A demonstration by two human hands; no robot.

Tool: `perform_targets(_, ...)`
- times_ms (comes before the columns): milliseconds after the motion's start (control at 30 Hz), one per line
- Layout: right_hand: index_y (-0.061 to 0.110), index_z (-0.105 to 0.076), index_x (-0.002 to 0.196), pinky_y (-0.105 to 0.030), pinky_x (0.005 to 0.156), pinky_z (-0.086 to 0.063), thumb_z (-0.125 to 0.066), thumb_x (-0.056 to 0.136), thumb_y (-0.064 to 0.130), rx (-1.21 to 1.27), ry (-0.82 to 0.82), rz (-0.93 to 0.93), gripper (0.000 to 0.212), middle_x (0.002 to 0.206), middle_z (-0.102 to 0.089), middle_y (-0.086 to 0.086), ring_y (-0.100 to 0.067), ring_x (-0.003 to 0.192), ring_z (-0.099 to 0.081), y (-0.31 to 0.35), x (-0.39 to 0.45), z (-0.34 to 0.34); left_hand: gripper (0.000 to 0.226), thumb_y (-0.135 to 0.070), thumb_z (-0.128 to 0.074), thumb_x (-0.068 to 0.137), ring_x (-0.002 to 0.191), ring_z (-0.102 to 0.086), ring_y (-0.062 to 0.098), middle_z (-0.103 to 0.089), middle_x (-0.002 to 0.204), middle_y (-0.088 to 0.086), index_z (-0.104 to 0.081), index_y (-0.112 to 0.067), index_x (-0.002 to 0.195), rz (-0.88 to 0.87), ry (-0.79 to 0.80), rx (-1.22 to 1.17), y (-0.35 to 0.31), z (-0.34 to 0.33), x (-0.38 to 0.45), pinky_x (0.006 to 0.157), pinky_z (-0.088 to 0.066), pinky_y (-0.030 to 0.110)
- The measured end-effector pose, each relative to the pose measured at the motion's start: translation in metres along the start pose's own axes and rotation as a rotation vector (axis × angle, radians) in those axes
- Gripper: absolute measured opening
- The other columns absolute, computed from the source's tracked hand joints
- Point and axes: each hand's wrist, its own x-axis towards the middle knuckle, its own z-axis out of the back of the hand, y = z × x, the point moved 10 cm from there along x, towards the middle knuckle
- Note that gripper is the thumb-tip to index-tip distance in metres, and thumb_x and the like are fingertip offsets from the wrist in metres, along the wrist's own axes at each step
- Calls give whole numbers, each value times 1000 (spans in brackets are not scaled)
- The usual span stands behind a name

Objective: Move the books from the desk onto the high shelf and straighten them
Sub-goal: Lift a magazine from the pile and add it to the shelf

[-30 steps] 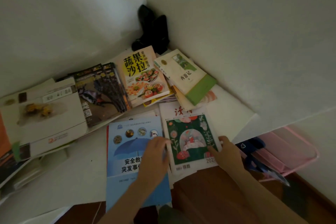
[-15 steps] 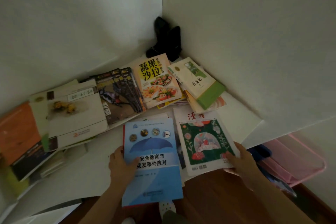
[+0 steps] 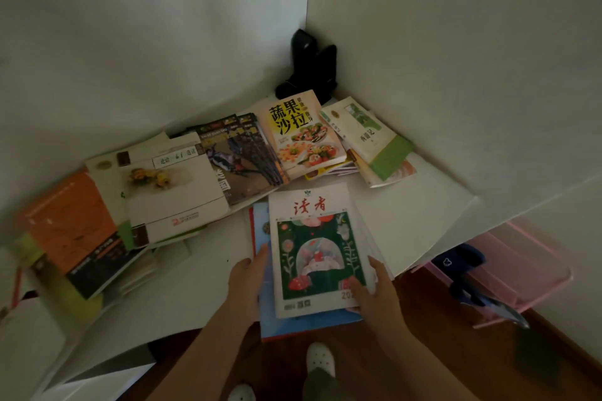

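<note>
Two white shoes (image 3: 321, 361) show on the wooden floor at 6 o'clock. Just above them, two hands hold one small stack at the desk's (image 3: 202, 286) near edge: the left hand (image 3: 249, 283) grips the left side of the blue book (image 3: 270, 319), and the right hand (image 3: 374, 286) pinches the lower right corner of the magazine (image 3: 317, 247) lying on top, titled 读者, with "202" partly readable. At 3 o'clock sits one pink basket (image 3: 537, 273) below the desk. Farther back, at 9 o'clock, lie one orange book (image 3: 70, 225) and one white book (image 3: 172, 189). At 12 o'clock lie fanned bird magazines (image 3: 241, 153), count unclear, one cookbook (image 3: 303, 132) reading 蔬果沙拉, and one green-banded book (image 3: 368, 137). Two black objects (image 3: 312, 65) stand in the corner.
</note>
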Motion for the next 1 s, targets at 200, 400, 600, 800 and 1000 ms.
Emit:
perform_targets(200,28,-56,107,-26,72,-58,-60,92,39,-371,-44,83,20,98,-62,3,-8,82,-63,3,21,19,76,-49,-84,56,86,-69,26,-67,102,10,-54,-12,114,-71,-69,313,19,-5,10,76,-60,45)
perform_targets(400,14,-51,123,-38,81,-58,-62,91,30,-488,-43,32,38,112,-60,-10,-23,95,-64,-16,67,63,58,-28,-89,62,81,-67,29,-67,97,16,-56,-5,104,-46,-230,353,15,-4,-8,74,-58,41)
perform_targets(600,10,-58,119,-25,78,-52,-62,92,26,-521,-5,23,32,110,-62,-6,-17,94,-60,-24,71,62,45,-10,-88,63,78,-69,32,-69,91,20,-58,3,95,86,-102,239,15,-8,-11,72,-59,44)
perform_targets(800,11,-58,121,-38,89,-53,-42,101,30,-516,13,208,33,114,-65,-10,-26,103,-64,20,85,54,64,-19,-84,71,72,-58,13,-57,90,1,-40,-6,116,-140,-141,315,-1,-32,-28,55,-47,23)
perform_targets(1000,12,-51,130,-15,61,-51,-48,97,44,-451,181,88,46,116,-69,-7,-3,71,-63,28,113,35,49,-17,-84,72,82,-64,19,-67,103,9,-55,-10,111,-293,-120,252,-20,-78,-32,74,-55,32)
